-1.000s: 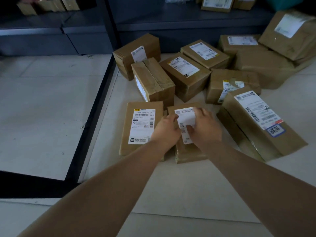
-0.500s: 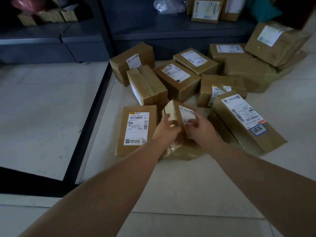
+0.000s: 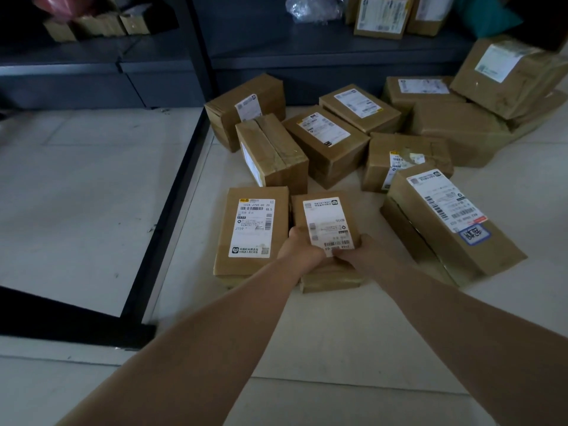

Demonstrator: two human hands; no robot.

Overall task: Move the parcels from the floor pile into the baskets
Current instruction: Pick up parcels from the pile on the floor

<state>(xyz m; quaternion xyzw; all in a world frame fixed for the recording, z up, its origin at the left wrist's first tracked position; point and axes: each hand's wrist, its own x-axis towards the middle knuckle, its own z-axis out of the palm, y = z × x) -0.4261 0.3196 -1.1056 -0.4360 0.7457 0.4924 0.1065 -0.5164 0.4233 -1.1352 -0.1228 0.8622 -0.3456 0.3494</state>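
A pile of brown cardboard parcels with white labels lies on the pale tiled floor. Both my hands hold a small labelled parcel by its near end, label facing up. My left hand grips its left near corner and my right hand grips its right near corner. It sits just above another flat parcel on the floor. A flat parcel with a large label lies directly to its left. No basket is in view.
A long parcel lies at the right, several more boxes behind. Dark metal shelving stands at the back with parcels on it. A black shelf frame borders a low white board at left.
The small parcel stood tipped up on edge half a second ago; now it lies flat with its label up, and both hands have shifted to its near end.
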